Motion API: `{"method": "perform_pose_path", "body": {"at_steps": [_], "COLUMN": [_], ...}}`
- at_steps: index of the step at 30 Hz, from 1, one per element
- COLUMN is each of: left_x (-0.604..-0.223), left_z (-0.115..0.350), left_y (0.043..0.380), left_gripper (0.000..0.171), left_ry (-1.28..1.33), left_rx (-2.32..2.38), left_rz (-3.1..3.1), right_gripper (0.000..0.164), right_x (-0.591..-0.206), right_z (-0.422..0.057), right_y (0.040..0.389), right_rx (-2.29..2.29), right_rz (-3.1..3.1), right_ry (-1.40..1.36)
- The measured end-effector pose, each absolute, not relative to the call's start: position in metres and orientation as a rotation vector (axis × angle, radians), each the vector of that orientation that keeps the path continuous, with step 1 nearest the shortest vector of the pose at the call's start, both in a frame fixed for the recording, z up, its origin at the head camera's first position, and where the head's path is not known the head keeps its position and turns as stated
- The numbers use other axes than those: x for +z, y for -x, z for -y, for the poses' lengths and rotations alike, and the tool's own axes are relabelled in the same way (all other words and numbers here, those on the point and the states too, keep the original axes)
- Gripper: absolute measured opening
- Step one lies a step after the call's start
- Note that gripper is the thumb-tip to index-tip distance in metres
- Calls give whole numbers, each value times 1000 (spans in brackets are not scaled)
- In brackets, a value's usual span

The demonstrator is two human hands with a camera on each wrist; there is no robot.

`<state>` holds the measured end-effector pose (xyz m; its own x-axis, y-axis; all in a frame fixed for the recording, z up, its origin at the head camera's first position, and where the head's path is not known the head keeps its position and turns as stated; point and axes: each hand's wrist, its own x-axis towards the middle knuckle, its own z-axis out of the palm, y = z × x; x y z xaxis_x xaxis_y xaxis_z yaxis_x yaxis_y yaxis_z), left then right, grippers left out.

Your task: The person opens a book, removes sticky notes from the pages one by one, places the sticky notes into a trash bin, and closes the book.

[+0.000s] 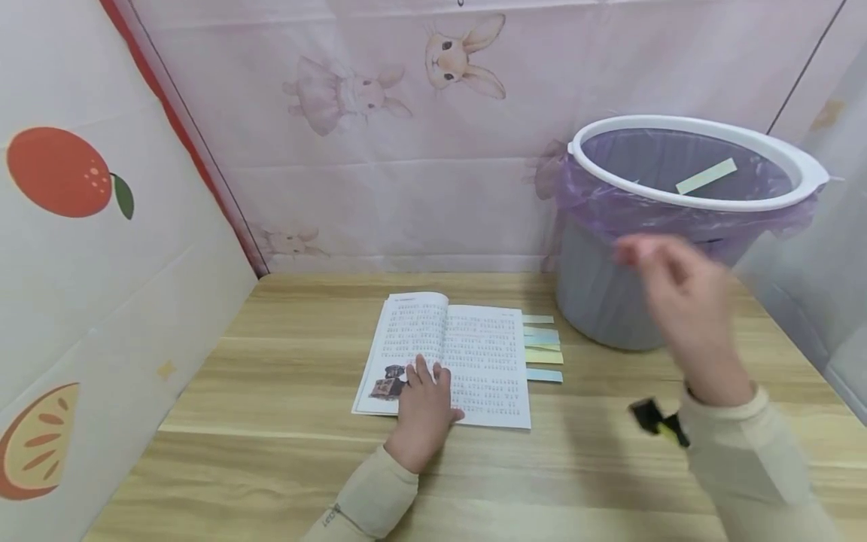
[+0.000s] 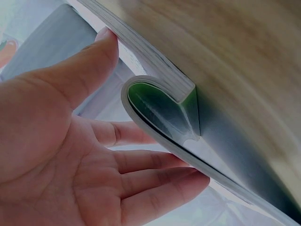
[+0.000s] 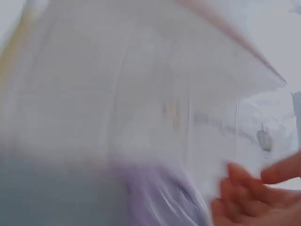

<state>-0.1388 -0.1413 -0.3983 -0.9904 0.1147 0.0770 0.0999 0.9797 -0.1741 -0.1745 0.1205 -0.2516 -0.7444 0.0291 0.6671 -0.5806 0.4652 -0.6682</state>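
Note:
An open booklet [image 1: 484, 361] with printed text lies on the table. My left hand [image 1: 425, 403] rests across the lower part of its pages, fingers straight and spread. The left wrist view shows the thumb at the page edges and the other fingers on the curved left half. Several sticky tabs [image 1: 543, 355], pale green, blue and yellow, stick out from the booklet's right edge. My right hand [image 1: 691, 316], blurred, is raised in front of the bin [image 1: 603, 278], its fingers loosely curled with nothing visible in them. A pale green paper strip [image 1: 707, 176] shows within the bin's opening.
The grey bin stands at the table's back right, with a purple liner [image 1: 630, 207] under its white rim [image 1: 677, 120]. A wall sheet with rabbits [image 1: 467, 60] hangs behind the wooden table [image 1: 271, 452]. A black strap end [image 1: 653, 418] hangs by the right sleeve.

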Motion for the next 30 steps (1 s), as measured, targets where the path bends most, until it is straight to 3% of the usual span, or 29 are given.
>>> {"method": "perform_pose_path", "body": {"at_steps": [5, 10, 24, 30], "left_x": [-396, -399, -393, -392], "left_z": [143, 141, 141, 141], "left_y": [140, 140, 138, 137], "left_gripper": [79, 80, 78, 79], "left_ry": [152, 148, 160, 175], "left_rx": [249, 234, 262, 228], "left_rz": [3047, 3069, 3018, 3059], "right_gripper": [38, 40, 38, 47], "right_x": [-318, -366, -381, -388], "right_z": [-96, -79, -70, -63], "right_y": [182, 191, 190, 190], "right_rx": [1810, 1900, 2021, 2020], "right_rz": [2672, 2982, 2815, 2811], "right_ry": [-547, -209, -123, -98]}}
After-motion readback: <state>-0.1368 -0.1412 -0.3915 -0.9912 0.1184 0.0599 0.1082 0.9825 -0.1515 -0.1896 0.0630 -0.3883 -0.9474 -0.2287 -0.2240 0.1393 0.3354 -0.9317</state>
